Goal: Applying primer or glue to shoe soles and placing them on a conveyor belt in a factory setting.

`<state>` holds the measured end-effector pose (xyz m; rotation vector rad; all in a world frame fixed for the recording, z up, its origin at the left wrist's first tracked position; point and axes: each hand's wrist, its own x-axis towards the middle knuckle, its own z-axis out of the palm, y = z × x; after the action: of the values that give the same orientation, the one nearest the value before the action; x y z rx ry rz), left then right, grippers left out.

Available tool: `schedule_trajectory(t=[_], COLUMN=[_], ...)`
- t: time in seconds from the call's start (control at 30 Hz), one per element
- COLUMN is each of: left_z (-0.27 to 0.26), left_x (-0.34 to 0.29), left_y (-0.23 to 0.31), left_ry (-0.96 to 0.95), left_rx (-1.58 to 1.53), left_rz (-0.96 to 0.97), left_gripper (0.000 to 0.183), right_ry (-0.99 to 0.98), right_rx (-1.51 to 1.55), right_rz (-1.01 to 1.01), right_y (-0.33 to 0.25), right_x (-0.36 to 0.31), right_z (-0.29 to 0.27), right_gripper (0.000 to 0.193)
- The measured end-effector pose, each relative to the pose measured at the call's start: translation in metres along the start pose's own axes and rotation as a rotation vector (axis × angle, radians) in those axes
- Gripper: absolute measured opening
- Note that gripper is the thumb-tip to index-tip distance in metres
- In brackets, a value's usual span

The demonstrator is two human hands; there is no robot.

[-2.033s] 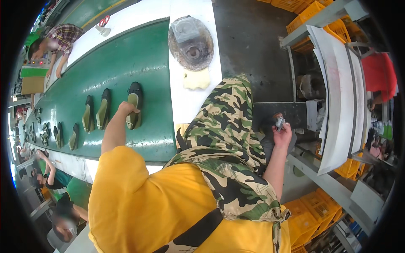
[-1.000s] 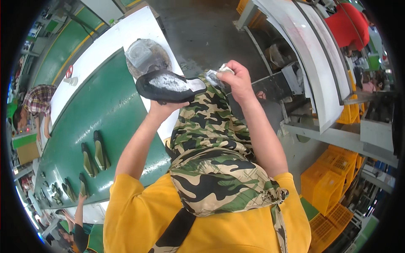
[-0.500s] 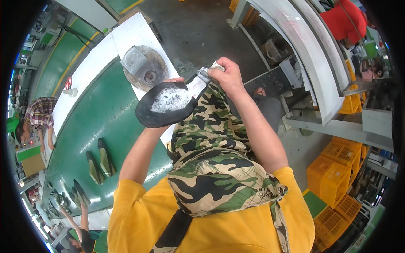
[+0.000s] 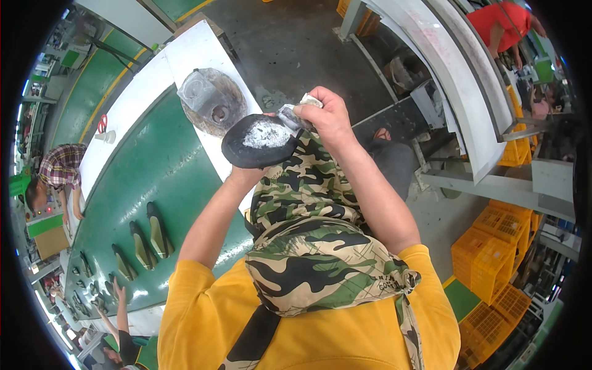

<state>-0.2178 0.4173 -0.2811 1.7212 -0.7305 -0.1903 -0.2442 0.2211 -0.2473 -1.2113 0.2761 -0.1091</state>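
My left hand (image 4: 248,175) grips a black shoe (image 4: 236,147) from beneath, sole side up, in front of my apron. Most of its fingers are hidden behind the shoe. A ragged white patch covers the middle of the sole. Above the shoe's right end, my right hand (image 4: 331,118) is closed on a crumpled grey-white cloth (image 4: 286,115), whose lower part lies against that end. A round, worn stand (image 4: 233,98) sits just beyond the shoe, with a clear plastic container (image 4: 197,92) on it.
On the green conveyor belt (image 4: 179,154) at left stand several dark shoes (image 4: 159,231). A white ledge (image 4: 200,46) borders the belt. Yellow crates (image 4: 478,259) are stacked at right, below a white-covered rack (image 4: 459,80). Co-workers (image 4: 61,166) are at left, lower left and upper right.
The shoe has moved right and its sole appears foreshortened. My right hand has come slightly left and lower with the cloth. Shoes on the belt have shifted farther along, and the red-shirted co-worker has moved.
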Motion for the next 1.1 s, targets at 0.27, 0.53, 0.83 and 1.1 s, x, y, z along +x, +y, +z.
schedule_trajectory(t=[0.27,0.53,0.83,1.1], left_z=[0.013,0.017,0.025,0.024], left_x=[0.007,0.013,0.020,0.024], left_y=[0.003,0.001,0.014,0.029], left_ry=[0.075,0.073,0.017,-0.058], left_rx=[-0.144,0.383,0.306,0.241], left_rz=[-0.017,0.114,-0.074,-0.153], left_gripper=[0.056,0.046,0.037,0.047], right_ry=[0.085,0.080,0.077,0.059], right_rx=[-0.069,0.001,-0.004,0.008], right_rz=[-0.035,-0.072,-0.090,-0.156], right_y=[-0.003,-0.016,-0.022,-0.035], right_x=[-0.005,-0.011,-0.011,-0.013], right_z=[-0.006,-0.005,-0.006,-0.006], right_gripper=[0.013,0.012,0.014,0.015])
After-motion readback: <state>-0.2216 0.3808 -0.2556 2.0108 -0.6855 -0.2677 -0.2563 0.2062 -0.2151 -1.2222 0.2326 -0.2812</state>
